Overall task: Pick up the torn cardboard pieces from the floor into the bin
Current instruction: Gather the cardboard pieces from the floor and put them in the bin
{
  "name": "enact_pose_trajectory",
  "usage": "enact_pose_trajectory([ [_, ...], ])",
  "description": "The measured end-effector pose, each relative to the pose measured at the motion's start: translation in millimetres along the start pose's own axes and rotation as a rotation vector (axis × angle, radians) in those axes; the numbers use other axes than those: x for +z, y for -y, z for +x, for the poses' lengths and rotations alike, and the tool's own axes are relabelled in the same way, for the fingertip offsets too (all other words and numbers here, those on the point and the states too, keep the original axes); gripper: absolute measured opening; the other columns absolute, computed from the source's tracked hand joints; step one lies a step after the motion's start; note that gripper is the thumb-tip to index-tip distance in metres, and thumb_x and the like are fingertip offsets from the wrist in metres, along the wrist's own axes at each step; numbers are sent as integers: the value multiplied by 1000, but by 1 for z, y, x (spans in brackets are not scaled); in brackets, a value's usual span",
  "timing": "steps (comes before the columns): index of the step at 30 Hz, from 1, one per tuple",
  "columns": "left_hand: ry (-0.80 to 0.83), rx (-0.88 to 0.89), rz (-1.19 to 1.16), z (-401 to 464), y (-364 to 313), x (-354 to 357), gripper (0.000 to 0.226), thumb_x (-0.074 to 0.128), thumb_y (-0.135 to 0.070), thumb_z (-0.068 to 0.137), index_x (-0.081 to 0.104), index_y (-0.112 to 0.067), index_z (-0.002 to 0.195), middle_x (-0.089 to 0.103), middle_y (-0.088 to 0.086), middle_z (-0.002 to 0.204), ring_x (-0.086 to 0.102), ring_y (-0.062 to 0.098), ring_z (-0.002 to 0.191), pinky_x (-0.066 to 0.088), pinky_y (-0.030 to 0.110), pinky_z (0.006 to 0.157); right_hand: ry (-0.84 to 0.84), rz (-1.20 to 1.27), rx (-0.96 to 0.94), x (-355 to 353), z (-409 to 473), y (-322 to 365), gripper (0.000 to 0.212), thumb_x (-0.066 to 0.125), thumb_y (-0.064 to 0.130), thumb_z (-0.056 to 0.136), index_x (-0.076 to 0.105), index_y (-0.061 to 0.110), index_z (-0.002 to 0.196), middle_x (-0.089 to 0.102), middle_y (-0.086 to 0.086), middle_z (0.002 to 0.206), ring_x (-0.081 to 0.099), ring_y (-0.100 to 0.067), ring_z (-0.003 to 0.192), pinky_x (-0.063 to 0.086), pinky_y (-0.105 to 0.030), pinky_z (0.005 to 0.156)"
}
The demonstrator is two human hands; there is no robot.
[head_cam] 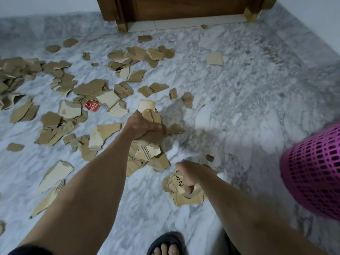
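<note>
View from a head-worn camera, looking down at a grey-veined white marble floor (239, 92). Nearest, at the bottom edge, a foot in a dark open-toed sandal (166, 243) stands on the floor. Two bare forearms reach forward from the bottom corners. The right hand (187, 173), lower and closer, has its fingers curled round a crumpled bundle of torn cardboard with black printing (181, 190), gripping it above the floor. At the right edge, just beside this arm, is a magenta plastic mesh bin (312, 173), blurred and partly cut off by the frame. A little farther forward, the left hand (143, 124) is clenched round a thick stack of brown cardboard scraps (147, 148); pieces stick out above the fist and hang in a ragged clump below it. Beyond and to the left of the hands, many more torn cardboard pieces (88, 89) lie scattered over the floor, densest at centre left and along the left edge, with one red printed scrap (92, 106) among them. A single pale square piece (214, 58) lies apart to the right. At the far end stands a dark wooden door (184, 8) with a pale threshold strip below it.
</note>
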State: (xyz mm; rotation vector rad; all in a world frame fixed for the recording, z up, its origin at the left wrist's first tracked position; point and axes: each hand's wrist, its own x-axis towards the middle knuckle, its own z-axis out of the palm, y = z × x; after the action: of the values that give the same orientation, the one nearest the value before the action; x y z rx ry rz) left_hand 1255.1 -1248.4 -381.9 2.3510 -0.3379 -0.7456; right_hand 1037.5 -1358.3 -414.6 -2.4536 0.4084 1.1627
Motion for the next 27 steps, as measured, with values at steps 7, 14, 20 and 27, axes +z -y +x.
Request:
enact_pose_trajectory([
  [7,57,-29,57,-6,-1,2,97,92,-60,45,55,-11,120,64,5,109,60,25,97,45,33,66,-62,184,4,-60,7,-19,71,85,17,76,51,9,138,56,-8,137,56,-29,123,51,-30,84],
  [14,6,-28,24,11,1,-6,81,93,-56,49,60,-9,108,66,5,97,63,26,92,45,32,64,-264,470,113,-121,31,-43,64,95,16,47,65,20,103,74,-6,90,72,-25,82,61,-39,73],
  [20,65,-78,55,26,-2,-4,66,92,-54,47,65,-13,91,66,2,84,65,23,82,50,30,65,-315,604,45,-144,65,-38,87,97,11,49,60,16,127,72,-6,109,71,-26,99,59,-37,77],
  [27,101,-99,157,33,18,17,75,96,-47,46,66,-9,103,68,4,95,62,21,83,51,31,69,-145,187,68,-136,98,-22,127,97,33,53,18,26,152,42,-11,150,49,-35,129,50,-48,97],
])
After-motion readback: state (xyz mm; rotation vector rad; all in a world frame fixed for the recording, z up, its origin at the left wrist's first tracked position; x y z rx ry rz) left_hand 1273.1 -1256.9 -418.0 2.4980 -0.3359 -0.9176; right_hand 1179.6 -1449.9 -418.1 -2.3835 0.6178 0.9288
